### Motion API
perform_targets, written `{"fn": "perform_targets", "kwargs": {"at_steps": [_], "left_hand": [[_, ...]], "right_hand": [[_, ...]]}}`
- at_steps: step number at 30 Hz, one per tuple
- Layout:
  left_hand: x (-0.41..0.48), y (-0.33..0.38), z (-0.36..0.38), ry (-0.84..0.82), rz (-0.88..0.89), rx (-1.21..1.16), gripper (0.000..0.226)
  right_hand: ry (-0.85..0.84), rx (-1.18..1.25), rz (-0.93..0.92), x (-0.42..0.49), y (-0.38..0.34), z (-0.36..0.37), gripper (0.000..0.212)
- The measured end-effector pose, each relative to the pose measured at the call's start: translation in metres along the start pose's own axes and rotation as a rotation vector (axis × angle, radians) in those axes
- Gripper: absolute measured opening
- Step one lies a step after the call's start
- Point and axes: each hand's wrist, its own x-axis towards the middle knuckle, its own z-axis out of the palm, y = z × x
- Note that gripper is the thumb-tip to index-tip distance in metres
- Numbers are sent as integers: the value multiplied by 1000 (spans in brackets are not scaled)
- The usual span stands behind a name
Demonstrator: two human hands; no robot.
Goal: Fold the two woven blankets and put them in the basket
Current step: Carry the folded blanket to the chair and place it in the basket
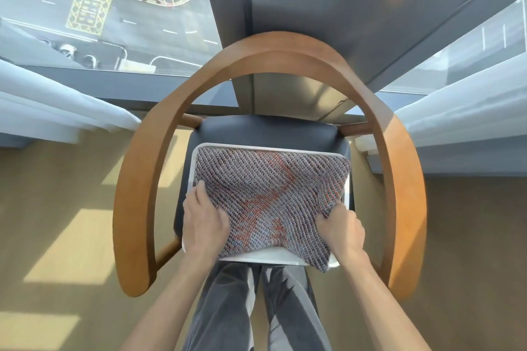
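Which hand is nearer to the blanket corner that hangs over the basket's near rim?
Right. The right hand grips the woven blanket just beyond that corner; the left hand rests on the blanket's opposite side.

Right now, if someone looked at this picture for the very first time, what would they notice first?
Probably the grey and red woven blanket in the middle, filling the white basket, with the left hand pressing its left edge and the right hand gripping its right side. Then the wooden chair whose big curved back rings it all, and the street far below through the window at upper left.
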Motion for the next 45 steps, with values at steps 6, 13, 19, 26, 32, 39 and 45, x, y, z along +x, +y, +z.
{"fn": "perform_targets", "kwargs": {"at_steps": [6, 13, 19, 26, 32, 39, 45], "left_hand": [[4, 3, 52, -42, 334, 314, 60], [54, -69, 98, -170, 519, 623, 71], [65, -75, 103, -169, 549, 689, 71], [41, -3, 108, -96, 562, 441, 68], [75, 14, 142, -237, 441, 556, 71], [66, -13, 105, 3, 421, 361, 66], [101, -43, 112, -127, 444, 506, 72]], "right_hand": [[598, -37, -446, 10, -4, 21, 25], [284, -272, -552, 69, 7, 108, 57], [149, -206, -574, 102, 17, 142, 64], [272, -201, -759, 66, -18, 122, 59], [126, -307, -680, 94, -48, 141, 59], [387, -136, -479, 76, -6, 113, 53], [202, -250, -467, 111, 8, 135, 65]]}}
